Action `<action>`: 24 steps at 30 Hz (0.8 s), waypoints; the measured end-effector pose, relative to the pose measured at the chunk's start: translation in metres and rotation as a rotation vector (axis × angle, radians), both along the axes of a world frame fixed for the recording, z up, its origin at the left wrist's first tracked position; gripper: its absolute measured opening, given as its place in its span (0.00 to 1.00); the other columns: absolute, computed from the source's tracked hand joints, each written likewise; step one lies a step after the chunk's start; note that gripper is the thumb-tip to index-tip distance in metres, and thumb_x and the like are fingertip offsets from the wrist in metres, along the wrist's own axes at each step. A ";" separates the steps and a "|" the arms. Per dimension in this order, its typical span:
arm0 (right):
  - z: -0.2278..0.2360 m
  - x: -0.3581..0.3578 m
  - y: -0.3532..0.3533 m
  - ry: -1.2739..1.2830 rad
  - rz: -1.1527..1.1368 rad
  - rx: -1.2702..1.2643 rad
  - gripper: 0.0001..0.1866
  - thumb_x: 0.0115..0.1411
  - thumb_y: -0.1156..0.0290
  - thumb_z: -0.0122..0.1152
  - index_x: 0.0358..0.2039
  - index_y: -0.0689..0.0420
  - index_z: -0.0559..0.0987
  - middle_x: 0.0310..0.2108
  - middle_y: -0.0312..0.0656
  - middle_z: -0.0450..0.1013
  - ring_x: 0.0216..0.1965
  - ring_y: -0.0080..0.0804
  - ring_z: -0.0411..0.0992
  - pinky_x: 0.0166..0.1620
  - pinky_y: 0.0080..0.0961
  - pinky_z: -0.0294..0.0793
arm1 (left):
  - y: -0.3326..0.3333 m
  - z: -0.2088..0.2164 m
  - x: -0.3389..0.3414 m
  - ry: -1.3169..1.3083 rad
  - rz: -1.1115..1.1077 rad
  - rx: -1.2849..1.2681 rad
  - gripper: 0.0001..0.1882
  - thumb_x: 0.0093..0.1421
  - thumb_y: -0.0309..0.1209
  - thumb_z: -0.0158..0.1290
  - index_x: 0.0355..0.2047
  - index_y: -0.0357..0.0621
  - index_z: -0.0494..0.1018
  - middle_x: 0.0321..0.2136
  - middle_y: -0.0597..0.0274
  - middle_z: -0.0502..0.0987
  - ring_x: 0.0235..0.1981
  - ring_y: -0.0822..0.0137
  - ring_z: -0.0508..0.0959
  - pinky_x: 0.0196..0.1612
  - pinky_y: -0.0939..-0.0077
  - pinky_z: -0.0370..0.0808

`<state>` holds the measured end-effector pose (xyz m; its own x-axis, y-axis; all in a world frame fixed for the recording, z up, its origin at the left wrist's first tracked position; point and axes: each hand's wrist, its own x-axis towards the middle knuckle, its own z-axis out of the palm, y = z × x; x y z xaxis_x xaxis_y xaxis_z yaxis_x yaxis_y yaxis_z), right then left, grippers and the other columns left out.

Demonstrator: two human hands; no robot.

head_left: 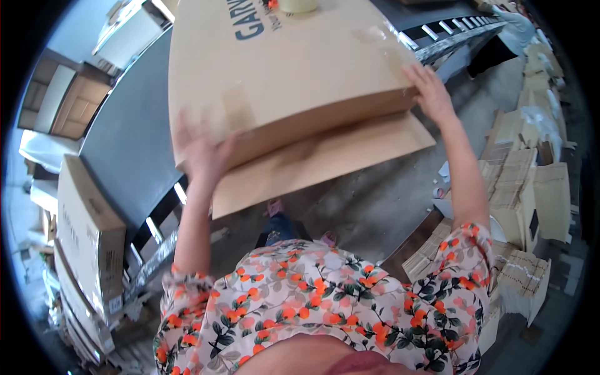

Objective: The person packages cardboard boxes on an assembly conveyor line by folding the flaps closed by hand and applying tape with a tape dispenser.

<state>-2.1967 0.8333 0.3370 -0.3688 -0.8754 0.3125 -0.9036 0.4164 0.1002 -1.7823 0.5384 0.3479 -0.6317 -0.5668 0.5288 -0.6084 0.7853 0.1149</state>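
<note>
A large, flat cardboard box (300, 65) with dark print on top lies in front of me. From the lower edge of its near side, a wide flap (319, 162) sticks out toward me. My left hand (203, 150) is at the near left corner, somewhat blurred, its fingers spread over the top beside a strip of tape (237, 106). At the near right corner, my right hand (430, 94) rests with fingers stretched over the edge; its thumb is hard to make out. A pale yellowish tape roll (298, 5) stands on the box's far part, cut off by the picture's edge.
A dark conveyor belt (134, 137) runs beneath the box, with metal rollers along its edge. Several packed cartons (90, 231) lean at the left. Stacked flat cardboard (506, 181) lines the right side. Another person (515, 28) is at the far right.
</note>
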 end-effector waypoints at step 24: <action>-0.041 0.128 -0.079 -0.799 -0.143 0.281 0.12 0.51 0.65 0.57 0.26 0.61 0.80 0.26 0.55 0.74 0.32 0.54 0.74 0.38 0.39 0.74 | 0.041 -0.016 -0.093 -0.545 -0.559 -0.253 0.46 0.51 0.54 0.57 0.59 0.29 0.58 0.60 0.41 0.61 0.62 0.46 0.60 0.64 0.54 0.55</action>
